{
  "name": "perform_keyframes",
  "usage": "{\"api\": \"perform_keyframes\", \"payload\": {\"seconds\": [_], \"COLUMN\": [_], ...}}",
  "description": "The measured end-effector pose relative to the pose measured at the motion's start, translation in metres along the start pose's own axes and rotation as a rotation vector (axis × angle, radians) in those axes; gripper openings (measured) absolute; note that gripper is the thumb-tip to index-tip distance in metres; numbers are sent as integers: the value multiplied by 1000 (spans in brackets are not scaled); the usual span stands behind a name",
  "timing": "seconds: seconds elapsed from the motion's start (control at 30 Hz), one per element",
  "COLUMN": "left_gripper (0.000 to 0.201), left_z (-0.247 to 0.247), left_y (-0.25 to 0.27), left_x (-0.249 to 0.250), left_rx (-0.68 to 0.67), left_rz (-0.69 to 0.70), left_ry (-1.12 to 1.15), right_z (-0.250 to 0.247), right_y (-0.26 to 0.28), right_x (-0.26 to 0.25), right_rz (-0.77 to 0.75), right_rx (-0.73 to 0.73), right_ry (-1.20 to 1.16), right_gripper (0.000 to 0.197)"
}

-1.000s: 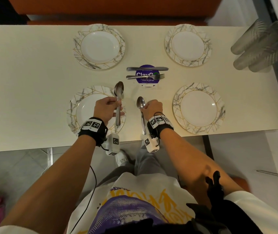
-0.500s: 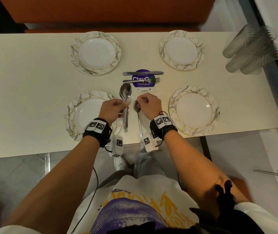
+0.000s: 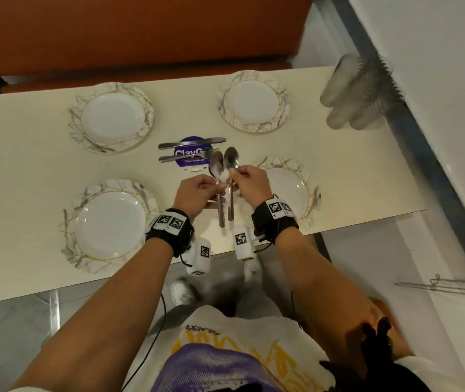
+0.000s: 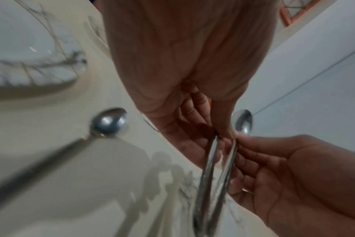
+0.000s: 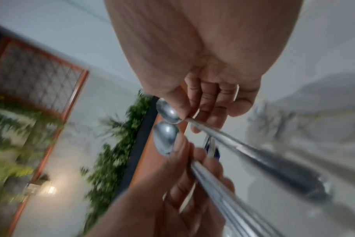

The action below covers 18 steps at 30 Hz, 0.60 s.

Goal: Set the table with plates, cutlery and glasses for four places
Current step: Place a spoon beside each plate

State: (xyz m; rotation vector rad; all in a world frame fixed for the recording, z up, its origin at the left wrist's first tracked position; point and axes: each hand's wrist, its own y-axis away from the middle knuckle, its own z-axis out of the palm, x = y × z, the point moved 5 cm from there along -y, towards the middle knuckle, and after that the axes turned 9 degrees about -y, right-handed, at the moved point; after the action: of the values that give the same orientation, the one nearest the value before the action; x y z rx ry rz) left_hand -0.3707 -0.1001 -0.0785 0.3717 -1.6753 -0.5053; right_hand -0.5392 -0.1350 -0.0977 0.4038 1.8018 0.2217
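Observation:
Four marbled white plates sit on the cream table (image 3: 27,165): far left (image 3: 111,117), far right (image 3: 254,101), near left (image 3: 109,224), near right (image 3: 296,190). My left hand (image 3: 198,192) grips one spoon (image 3: 216,166) by its handle. My right hand (image 3: 249,182) pinches a second spoon (image 3: 231,158) just to its right, so the handles run side by side (image 4: 219,176). Both bowls (image 5: 166,125) point away from me. A knife (image 3: 191,142) and fork (image 3: 186,157) lie on a purple round sticker (image 3: 190,154). A third spoon (image 4: 109,122) lies on the table left of my left hand.
Several frosted glasses (image 3: 361,94) stand clustered at the table's far right corner, against the wall. An orange bench (image 3: 140,29) runs behind the table. The near table edge is just under my wrists.
Both hands have moved right, toward the near right plate, each carrying its spoon. The two spoons, apart before, are now side by side.

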Motion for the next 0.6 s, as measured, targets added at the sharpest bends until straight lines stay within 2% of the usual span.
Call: {"api": "perform_keyframes", "payload": {"seconds": [0.17, 0.37, 0.47, 0.6], "left_gripper": [24, 9, 13, 17], "left_z": [71, 139, 161, 176], "left_y": [-14, -28, -27, -25], "left_x": [15, 23, 26, 25], "left_rx": [-4, 31, 63, 87], "left_rz": [-4, -37, -53, -68], "left_ry": [-34, -24, 1, 1], "right_z": [-105, -218, -252, -273], "right_y": [-28, -50, -52, -56], "right_x": [19, 66, 83, 104], "right_rz": [72, 184, 221, 277], "right_rx": [99, 194, 182, 188], "right_ry": [-72, 89, 225, 339], "right_gripper": [17, 10, 15, 19]}}
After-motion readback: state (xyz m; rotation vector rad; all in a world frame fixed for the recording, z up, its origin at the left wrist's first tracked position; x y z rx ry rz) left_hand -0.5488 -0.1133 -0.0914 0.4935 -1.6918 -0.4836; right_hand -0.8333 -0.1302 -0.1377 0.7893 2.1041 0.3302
